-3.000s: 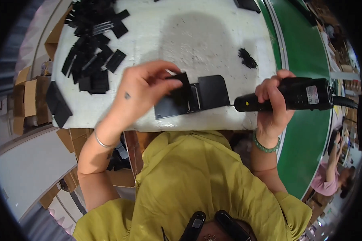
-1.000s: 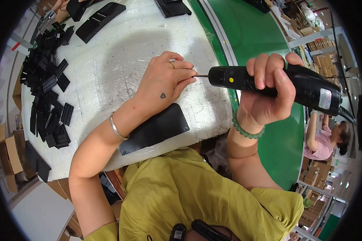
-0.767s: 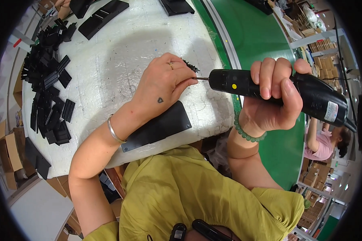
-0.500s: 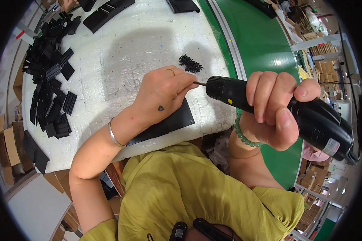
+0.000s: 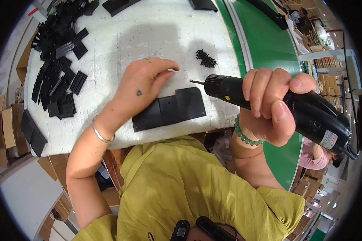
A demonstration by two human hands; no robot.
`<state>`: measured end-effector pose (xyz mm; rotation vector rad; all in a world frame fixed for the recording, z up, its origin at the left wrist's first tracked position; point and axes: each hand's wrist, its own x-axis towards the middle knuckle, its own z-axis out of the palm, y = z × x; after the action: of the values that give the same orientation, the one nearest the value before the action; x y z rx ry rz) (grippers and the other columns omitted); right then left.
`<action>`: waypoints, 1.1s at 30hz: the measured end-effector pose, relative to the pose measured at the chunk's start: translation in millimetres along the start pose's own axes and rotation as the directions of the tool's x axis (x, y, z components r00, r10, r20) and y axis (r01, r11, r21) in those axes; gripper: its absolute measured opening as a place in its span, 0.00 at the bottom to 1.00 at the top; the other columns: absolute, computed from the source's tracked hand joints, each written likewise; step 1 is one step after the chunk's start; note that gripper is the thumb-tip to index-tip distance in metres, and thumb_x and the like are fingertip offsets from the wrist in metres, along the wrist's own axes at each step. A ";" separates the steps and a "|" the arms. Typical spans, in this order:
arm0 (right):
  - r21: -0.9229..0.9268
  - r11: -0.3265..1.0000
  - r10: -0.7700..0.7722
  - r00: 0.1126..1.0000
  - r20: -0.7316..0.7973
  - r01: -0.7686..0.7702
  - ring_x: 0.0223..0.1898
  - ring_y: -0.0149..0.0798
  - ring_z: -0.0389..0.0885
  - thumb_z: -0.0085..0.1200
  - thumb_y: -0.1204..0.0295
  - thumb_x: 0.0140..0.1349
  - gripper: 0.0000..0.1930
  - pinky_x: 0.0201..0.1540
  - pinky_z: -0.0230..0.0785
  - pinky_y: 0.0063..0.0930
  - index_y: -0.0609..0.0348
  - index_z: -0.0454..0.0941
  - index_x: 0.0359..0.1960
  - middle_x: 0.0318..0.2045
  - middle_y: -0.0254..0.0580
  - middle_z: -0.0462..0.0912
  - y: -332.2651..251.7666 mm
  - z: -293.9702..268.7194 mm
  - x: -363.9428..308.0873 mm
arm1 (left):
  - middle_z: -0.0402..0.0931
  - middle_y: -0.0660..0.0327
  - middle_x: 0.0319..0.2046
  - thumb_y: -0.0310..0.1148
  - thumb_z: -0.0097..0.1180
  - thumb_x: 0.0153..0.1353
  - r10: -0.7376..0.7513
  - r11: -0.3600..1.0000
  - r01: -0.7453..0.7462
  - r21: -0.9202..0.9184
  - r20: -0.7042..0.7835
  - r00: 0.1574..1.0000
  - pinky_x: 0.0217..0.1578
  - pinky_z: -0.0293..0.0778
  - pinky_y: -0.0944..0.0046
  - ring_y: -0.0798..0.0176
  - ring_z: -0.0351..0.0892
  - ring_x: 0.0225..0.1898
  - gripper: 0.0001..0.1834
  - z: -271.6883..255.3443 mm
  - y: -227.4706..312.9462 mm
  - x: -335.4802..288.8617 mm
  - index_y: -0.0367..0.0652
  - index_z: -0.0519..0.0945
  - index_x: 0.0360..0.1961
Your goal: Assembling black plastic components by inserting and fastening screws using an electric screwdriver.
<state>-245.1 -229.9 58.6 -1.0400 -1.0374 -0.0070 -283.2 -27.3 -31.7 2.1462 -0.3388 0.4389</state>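
The electric screwdriver (image 5: 277, 106), gripped in the right hand (image 5: 269, 108), has backed off; the left hand (image 5: 142, 86), fingers loosely curled, now rests on the black plate (image 5: 177, 108) at frame centre.

Bare white table top (image 5: 120, 36) at twelve o'clock of the left hand (image 5: 142, 86); black parts pile (image 5: 58, 68) crowds nine, screws (image 5: 206, 59) two

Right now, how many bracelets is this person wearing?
2: a silver bangle on the left wrist, and a green bead bracelet on the right wrist below the hand holding the black electric screwdriver.
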 end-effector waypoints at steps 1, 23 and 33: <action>0.012 1.000 0.024 0.999 -0.022 -0.023 0.16 0.25 0.61 0.46 0.75 0.53 0.18 0.24 0.56 0.20 0.54 0.64 0.47 0.16 0.27 0.64 -0.5 2.9 -1.8 | 0.79 0.53 0.25 0.27 0.62 0.49 -0.041 0.999 0.041 -0.017 0.004 0.999 0.28 0.73 0.63 0.54 0.78 0.25 0.08 -7.6 -1.5 -4.0 0.40 0.82 0.33; -0.005 0.969 0.248 0.968 0.035 -0.248 0.16 0.28 0.62 0.51 0.76 0.52 0.17 0.23 0.58 0.23 0.53 0.62 0.44 0.17 0.30 0.64 17.6 36.2 -13.1 | 0.73 0.43 0.17 0.45 0.70 0.40 -0.483 0.876 0.423 0.233 0.408 0.775 0.31 0.73 0.55 0.43 0.77 0.25 0.26 -16.9 20.2 -15.0 0.27 0.76 0.18; -0.132 0.946 0.309 0.945 0.105 -0.295 0.15 0.27 0.61 0.53 0.77 0.52 0.14 0.20 0.58 0.22 0.54 0.60 0.35 0.16 0.32 0.65 24.4 48.8 -1.8 | 0.75 0.41 0.20 0.45 0.70 0.42 -0.508 0.861 0.440 0.256 0.383 0.772 0.33 0.74 0.55 0.42 0.78 0.28 0.28 -11.2 15.8 -20.3 0.24 0.75 0.19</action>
<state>-269.2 -182.8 45.1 -1.3109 -0.9883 0.2544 -309.7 -25.4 -23.0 2.3664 0.0102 -0.3356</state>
